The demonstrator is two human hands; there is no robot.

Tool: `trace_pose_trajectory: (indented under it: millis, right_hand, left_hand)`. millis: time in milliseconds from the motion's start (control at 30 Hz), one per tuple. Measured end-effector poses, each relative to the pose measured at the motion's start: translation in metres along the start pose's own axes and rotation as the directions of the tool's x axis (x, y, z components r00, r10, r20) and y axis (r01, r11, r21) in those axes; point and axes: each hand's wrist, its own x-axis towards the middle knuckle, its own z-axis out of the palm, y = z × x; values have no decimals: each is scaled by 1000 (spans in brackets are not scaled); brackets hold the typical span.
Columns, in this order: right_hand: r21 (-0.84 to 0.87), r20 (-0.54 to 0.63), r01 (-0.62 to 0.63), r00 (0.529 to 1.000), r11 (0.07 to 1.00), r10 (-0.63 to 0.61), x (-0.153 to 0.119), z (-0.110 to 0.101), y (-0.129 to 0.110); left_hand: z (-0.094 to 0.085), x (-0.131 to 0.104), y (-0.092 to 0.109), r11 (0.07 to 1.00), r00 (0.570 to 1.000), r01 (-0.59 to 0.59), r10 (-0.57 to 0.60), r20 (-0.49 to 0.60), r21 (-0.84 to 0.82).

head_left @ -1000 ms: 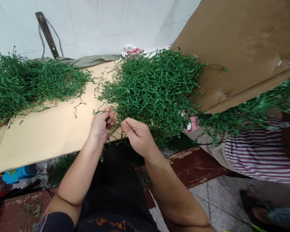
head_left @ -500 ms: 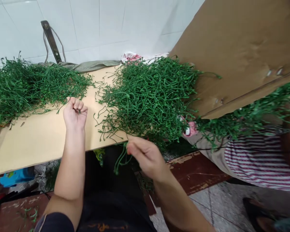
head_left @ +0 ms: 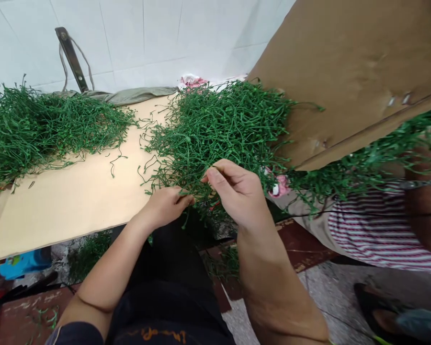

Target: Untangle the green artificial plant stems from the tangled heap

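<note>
A big tangled pile of thin green stems with small knobbed ends [head_left: 222,129] lies in front of me on a cardboard sheet [head_left: 75,196]. At the pile's near edge, my left hand [head_left: 167,206] is closed in a pinch, with bits of green stem showing at its fingertips. My right hand [head_left: 235,191] is just to the right and a little higher. Its thumb and forefinger are pressed together over the front of the pile; what they hold is too small to make out. The two hands are close but apart.
Another heap of green stems [head_left: 39,129] covers the cardboard's left end. A tall brown cardboard panel [head_left: 345,86] stands at right, with a person in a striped garment [head_left: 373,230] beyond it. Below left is a blue plastic object [head_left: 25,263]. A tiled wall [head_left: 158,38] runs behind.
My left hand has come right and down from the left heap, where a loose stem now lies. My right hand has risen to the pile's front; the stems that hung from it no longer show there.
</note>
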Motion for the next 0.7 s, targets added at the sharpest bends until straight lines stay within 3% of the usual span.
trace_pose_trajectory:
  millis: [100,167,233,333,433,533,600,700]
  right_hand:
    - [-65,-9,14,1000,998,-15,1,-1,3]
    - [-106,-22,26,999,994,-29,2,-3,4]
    - [-125,-28,36,999,992,-40,3,-4,5]
    - [-110,8,49,999,993,-48,3,-2,5]
    - [-107,49,59,997,993,-54,4,4,5]
    - [-149,67,62,996,987,-53,5,9,5]
    - [-199,85,53,996,979,-37,5,10,7]
    - [-272,106,20,994,962,10,6,10,10]
  left_hand:
    - [5,-3,2,980,1000,-10,13,-12,197]
    - [5,-6,2,978,997,0,16,-71,209]
    - [1,-8,1,997,979,-14,29,-200,80]
    - [-8,-7,0,957,926,-92,-20,-376,-276]
    - [-11,-3,6,820,952,-160,-20,-307,-549]
    - [-7,0,10,753,985,-116,5,-171,-648]
    - [-4,2,9,781,987,-86,-17,-160,-618]
    - [-3,4,3,892,970,-77,-36,-241,-445]
